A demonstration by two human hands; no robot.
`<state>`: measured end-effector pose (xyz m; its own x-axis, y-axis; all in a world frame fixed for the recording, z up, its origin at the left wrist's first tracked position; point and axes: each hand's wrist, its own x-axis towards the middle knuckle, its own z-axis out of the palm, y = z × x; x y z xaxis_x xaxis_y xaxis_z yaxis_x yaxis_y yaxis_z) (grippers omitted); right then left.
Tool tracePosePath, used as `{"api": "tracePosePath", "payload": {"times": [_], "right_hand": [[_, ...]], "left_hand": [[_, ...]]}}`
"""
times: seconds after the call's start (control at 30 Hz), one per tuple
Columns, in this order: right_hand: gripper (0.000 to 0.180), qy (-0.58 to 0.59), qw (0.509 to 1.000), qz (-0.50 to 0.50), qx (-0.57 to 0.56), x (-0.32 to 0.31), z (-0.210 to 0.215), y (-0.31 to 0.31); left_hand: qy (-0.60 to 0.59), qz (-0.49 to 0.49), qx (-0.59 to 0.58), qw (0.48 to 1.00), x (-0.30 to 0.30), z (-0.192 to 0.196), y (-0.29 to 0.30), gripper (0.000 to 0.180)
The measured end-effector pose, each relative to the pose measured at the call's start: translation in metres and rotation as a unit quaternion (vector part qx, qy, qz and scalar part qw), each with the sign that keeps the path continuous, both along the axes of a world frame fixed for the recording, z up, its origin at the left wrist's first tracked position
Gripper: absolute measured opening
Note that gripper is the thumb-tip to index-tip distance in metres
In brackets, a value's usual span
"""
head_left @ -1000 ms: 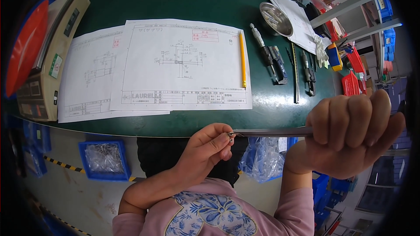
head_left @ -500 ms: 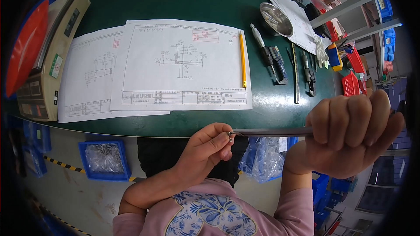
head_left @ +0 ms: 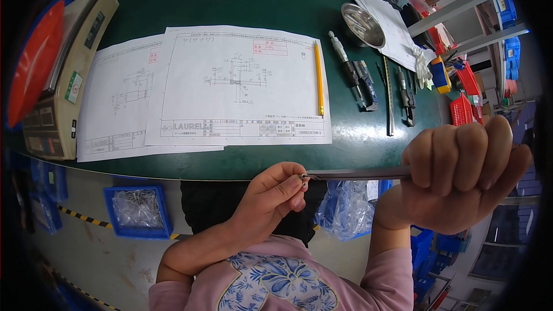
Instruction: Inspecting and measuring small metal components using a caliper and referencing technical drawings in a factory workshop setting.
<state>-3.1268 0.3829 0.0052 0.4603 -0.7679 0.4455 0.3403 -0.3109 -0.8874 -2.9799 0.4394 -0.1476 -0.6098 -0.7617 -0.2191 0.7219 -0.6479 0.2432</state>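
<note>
My left hand pinches a small shiny metal part between thumb and fingertips, just off the table's front edge. Most of that part is hidden by the fingers. From the right, my right hand is closed around the end of a long flat metal bar, which looks like the beam of a caliper. It lies level, and its narrow left tip meets the part at my left fingertips. The bar's right end is covered by my right hand.
Printed drawings lie on the green table, with a yellow pencil on top. A scale stands left. Micrometers and a metal bowl are at right. Blue bins sit on the floor.
Both hands stay nearly still, with the bar's tip at the small metal part. My right hand has shifted very slightly.
</note>
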Motion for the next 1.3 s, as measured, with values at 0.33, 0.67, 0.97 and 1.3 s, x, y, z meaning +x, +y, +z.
{"api": "tracePosePath", "payload": {"times": [0.33,0.67,0.97,1.3], "right_hand": [[0.035,-0.039,0.999,0.003,-0.001,0.001,-0.006,-0.001],[0.034,-0.023,0.999,0.025,-0.015,0.006,0.0,-0.001],[0.034,-0.032,0.999,0.026,-0.011,0.003,0.003,-0.004],[0.035,-0.034,0.999,-0.007,0.006,0.0,0.001,-0.001]], "left_hand": [[-0.07,0.034,-0.045,0.996,0.0,-0.002,0.003,0.016],[-0.05,0.029,-0.06,0.997,0.001,-0.001,0.002,0.016],[-0.112,0.055,-0.09,0.988,0.0,-0.006,0.002,0.015],[-0.122,0.053,-0.088,0.987,0.0,-0.004,0.0,0.015]]}}
